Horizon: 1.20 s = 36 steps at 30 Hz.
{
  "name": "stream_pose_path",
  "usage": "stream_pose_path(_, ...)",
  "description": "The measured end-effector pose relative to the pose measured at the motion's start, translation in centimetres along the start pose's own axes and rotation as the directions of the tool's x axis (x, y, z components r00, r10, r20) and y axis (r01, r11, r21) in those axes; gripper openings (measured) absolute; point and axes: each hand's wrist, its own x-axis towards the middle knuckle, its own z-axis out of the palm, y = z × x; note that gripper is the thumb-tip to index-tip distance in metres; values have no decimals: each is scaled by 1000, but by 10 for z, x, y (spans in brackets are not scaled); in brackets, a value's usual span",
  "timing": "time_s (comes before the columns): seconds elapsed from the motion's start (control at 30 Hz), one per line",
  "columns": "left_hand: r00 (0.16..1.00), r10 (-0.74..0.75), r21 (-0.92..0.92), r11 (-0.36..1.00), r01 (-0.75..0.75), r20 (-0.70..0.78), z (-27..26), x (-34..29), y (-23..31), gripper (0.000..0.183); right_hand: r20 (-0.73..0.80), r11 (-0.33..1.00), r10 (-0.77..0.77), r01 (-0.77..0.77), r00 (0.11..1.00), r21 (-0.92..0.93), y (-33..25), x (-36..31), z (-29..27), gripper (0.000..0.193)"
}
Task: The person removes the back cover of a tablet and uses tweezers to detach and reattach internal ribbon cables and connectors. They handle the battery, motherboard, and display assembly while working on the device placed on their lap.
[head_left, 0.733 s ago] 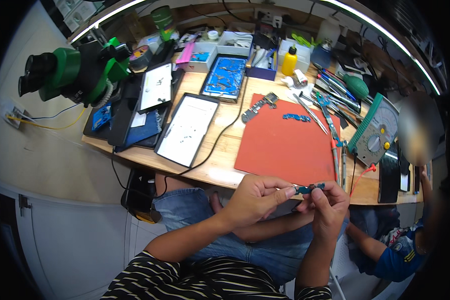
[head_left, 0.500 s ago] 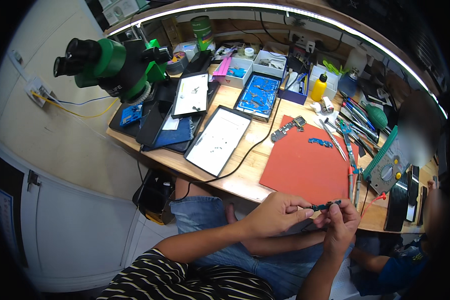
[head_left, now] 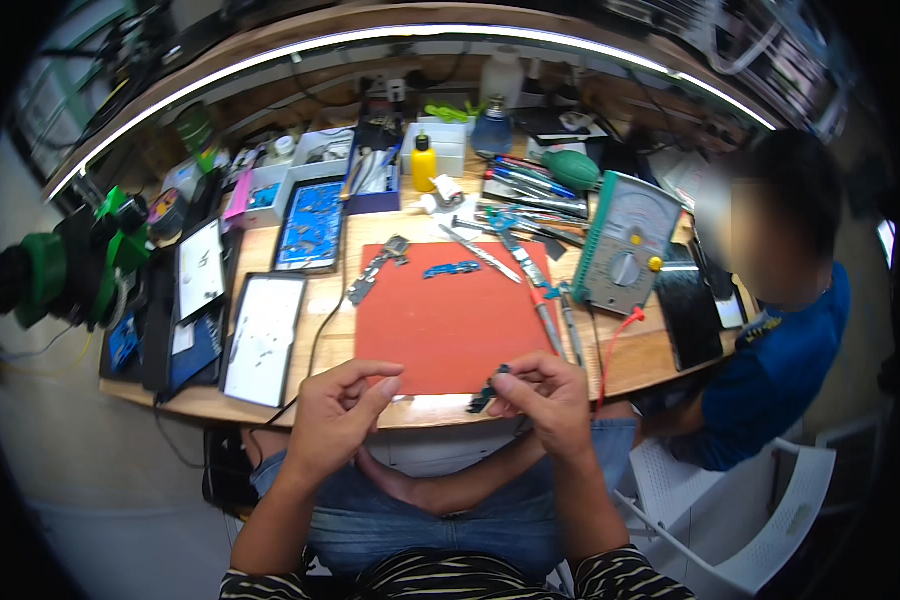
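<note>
In my right hand (head_left: 548,400), a small dark circuit board (head_left: 489,391) is pinched between thumb and fingers at the mat's near edge. My left hand (head_left: 338,412) is held a little way to the left of it, thumb and forefinger slightly apart with nothing visible between them. Beyond both hands lies an orange-red work mat (head_left: 430,330). On its far part rest a blue circuit board piece (head_left: 452,269), a grey phone board (head_left: 378,270) and a pair of tweezers (head_left: 482,252).
An analog multimeter (head_left: 625,250) with a red lead stands to the right. White-topped trays (head_left: 263,340) and a blue parts tray (head_left: 311,225) lie to the left, near a green microscope (head_left: 65,260). A yellow bottle (head_left: 424,163) stands behind. A person (head_left: 785,330) sits at the right.
My head view has swung to the right, bringing the seated person into sight. My left hand has let go of the circuit board and moved away; my right hand keeps it.
</note>
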Motion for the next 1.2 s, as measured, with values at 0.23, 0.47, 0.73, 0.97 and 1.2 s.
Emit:
stream_pose_path(0.23, 990, 52, 31, 998, -56, 131, 37, 8, -16, 27, 164, 996, 41, -28, 986, -85, -5, -1, 2, 14)
stream_pose_path(0.47, 967, 149, 113, 978, -175, 205, 52, 12, -28, 12, 246, 911, -137, 220, 960, -349, -26, -2, -6, 24)
stream_pose_path(0.73, 998, 57, -134, 989, -59, -19, 28, 23, -39, 10, -286, 801, -498, 308, 819, -513, -91, 1, -98, 13)
stream_pose_path(0.97, 999, 36, -160, 986, -38, -14, 29, 23, -40, 9, -330, 457, -541, -59, 773, -888, -109, 22, -180, 32)
stream_pose_path(1.2, 999, -24, -223, 974, 30, 29, 21, 22, -39, 11, -355, -36, -362, -394, 862, -919, -106, 54, -202, 102)
